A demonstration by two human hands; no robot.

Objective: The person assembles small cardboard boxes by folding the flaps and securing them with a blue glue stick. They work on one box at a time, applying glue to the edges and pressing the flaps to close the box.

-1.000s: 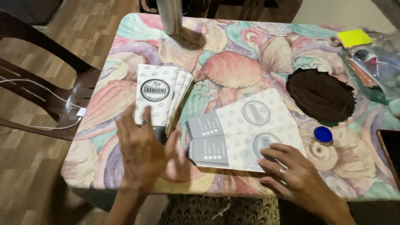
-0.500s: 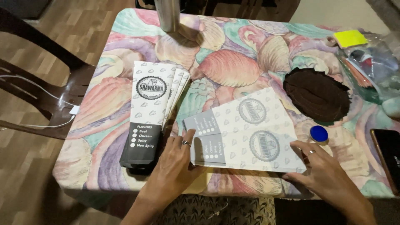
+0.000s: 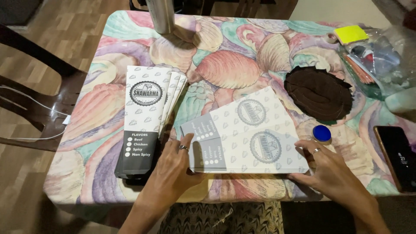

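on the table, your left hand (image 3: pixel 173 167) and right hand (image 3: pixel 327 167) lie with fingers spread flat, pinning the paper sleeve (image 3: pixel 247 132) so it can't slide.

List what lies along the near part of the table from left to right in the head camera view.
Stack of folded paper sleeves → left hand → flat printed sheet → right hand → black phone.

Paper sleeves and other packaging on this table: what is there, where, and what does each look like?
Flat sleeve: under both hands, white-grey, round emblems.
Sleeve stack: table's left, tall, white over black.
Phone: right edge, dark screen.
Plastic bag: far right corner, clear.
Sticky pad: beside it, yellow.
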